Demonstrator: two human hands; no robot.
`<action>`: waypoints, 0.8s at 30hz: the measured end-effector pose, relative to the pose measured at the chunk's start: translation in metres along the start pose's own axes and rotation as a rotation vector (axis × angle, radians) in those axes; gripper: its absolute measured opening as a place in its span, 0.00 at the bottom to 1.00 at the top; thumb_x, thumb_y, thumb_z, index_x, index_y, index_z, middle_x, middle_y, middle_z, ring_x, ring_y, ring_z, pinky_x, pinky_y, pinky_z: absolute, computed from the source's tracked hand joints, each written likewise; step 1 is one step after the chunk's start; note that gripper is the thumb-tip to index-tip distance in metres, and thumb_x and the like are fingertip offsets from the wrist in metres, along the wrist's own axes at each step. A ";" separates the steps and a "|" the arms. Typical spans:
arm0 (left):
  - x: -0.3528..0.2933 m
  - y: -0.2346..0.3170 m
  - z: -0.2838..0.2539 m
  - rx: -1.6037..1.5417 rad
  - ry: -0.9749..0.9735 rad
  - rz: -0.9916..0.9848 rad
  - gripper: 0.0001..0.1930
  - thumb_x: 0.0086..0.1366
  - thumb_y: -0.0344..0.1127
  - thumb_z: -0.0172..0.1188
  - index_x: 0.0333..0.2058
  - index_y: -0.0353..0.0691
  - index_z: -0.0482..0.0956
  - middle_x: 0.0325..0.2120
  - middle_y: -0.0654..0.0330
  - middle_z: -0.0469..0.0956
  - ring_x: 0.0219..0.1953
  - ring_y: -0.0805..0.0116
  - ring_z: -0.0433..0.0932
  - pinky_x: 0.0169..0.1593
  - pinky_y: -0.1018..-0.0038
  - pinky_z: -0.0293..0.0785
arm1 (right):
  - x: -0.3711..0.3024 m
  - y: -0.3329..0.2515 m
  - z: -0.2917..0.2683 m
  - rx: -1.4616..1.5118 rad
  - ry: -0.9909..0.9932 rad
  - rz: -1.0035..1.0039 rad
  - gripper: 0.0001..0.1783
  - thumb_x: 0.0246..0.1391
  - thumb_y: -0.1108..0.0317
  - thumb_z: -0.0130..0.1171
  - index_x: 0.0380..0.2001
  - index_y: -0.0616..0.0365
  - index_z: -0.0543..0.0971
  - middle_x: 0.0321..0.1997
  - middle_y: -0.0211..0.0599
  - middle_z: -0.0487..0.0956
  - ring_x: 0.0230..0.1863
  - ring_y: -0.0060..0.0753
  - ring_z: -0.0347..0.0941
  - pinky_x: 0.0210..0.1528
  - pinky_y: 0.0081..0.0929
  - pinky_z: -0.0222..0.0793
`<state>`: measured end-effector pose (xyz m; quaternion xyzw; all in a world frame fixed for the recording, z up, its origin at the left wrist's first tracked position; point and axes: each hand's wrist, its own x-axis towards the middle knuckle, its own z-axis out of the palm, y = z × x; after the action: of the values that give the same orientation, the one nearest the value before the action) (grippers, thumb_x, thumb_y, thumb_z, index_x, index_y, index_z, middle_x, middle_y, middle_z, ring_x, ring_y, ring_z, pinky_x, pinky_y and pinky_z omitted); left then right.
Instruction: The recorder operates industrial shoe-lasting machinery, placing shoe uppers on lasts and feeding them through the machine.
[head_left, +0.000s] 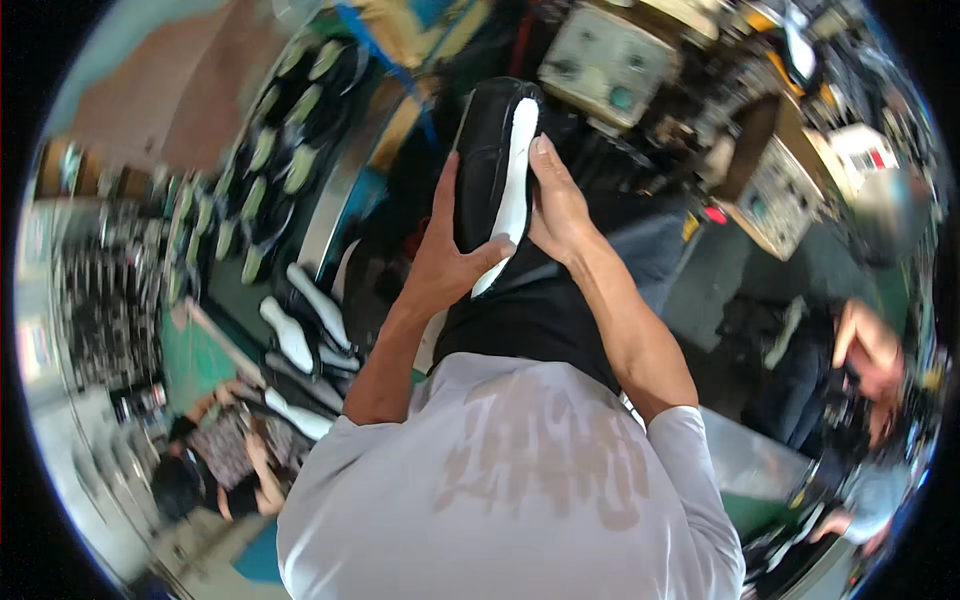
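Observation:
A black shoe upper (482, 165) with a long white sole-shaped piece (515, 180) along its right side is held up in front of me, lengthwise away from my body. My left hand (447, 250) grips its left side and near end, the thumb lying across the white piece. On the other side my right hand (558, 205) is closed against the white edge, thumb pointing up toward the far end. The fingers under the shoe are hidden.
To the left, a rack (250, 190) carries rows of dark shoes with pale green bottoms. More white-soled shoe pieces (290, 335) lie nearer. Control boxes with knobs (605, 65) stand ahead and right. One person (225, 455) works at the left, others (870, 350) at the right.

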<state>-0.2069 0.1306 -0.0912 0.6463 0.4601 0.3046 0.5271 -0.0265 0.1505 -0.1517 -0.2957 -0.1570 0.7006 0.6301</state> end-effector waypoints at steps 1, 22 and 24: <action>-0.011 -0.008 -0.012 0.010 0.074 -0.018 0.60 0.58 0.35 0.75 0.83 0.44 0.46 0.79 0.43 0.57 0.78 0.48 0.61 0.80 0.58 0.54 | 0.010 0.018 0.001 -0.022 -0.080 0.011 0.34 0.82 0.51 0.49 0.81 0.53 0.60 0.77 0.35 0.71 0.75 0.32 0.66 0.78 0.36 0.60; -0.482 -0.213 -0.266 0.077 1.385 -0.690 0.46 0.58 0.25 0.73 0.75 0.34 0.63 0.59 0.52 0.80 0.56 0.57 0.80 0.59 0.65 0.77 | -0.003 0.094 -0.163 -0.611 0.082 0.310 0.18 0.76 0.68 0.58 0.63 0.66 0.78 0.55 0.46 0.86 0.53 0.43 0.87 0.58 0.36 0.83; -0.514 -0.248 -0.267 0.117 1.376 -0.824 0.45 0.57 0.25 0.74 0.74 0.36 0.66 0.58 0.53 0.81 0.54 0.56 0.81 0.58 0.63 0.78 | -0.002 0.098 -0.164 -0.591 0.068 0.301 0.18 0.76 0.68 0.58 0.63 0.66 0.78 0.54 0.46 0.86 0.52 0.43 0.87 0.58 0.36 0.83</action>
<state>-0.7102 -0.2276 -0.2142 0.1185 0.8986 0.3908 0.1607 -0.0033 0.1084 -0.3363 -0.5088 -0.2867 0.6998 0.4113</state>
